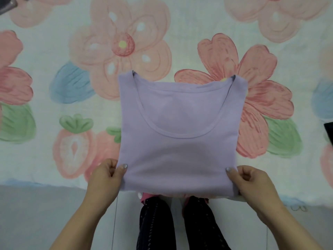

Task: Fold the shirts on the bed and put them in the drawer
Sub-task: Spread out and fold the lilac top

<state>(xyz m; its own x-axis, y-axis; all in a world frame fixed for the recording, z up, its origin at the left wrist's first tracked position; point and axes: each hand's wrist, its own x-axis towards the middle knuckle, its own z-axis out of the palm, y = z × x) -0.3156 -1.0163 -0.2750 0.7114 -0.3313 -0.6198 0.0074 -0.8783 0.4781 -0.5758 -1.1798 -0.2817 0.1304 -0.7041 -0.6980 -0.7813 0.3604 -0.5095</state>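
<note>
A lilac shirt (pixel 180 127) with a scooped neckline lies folded into a rectangle on the bed, its collar pointing away from me and its sides tucked under. Its near edge hangs just past the bed's front edge. My left hand (pixel 106 177) pinches the near left corner, thumb on top of the cloth. My right hand (pixel 250 181) pinches the near right corner the same way. No drawer is in view.
The bed (pixel 54 51) is covered by a white sheet printed with large pink flowers and strawberries. A dark object (pixel 328 130) pokes in at the right edge, another (pixel 7 4) at the top left corner. Grey floor (pixel 36 213) and my legs lie below the bed's edge.
</note>
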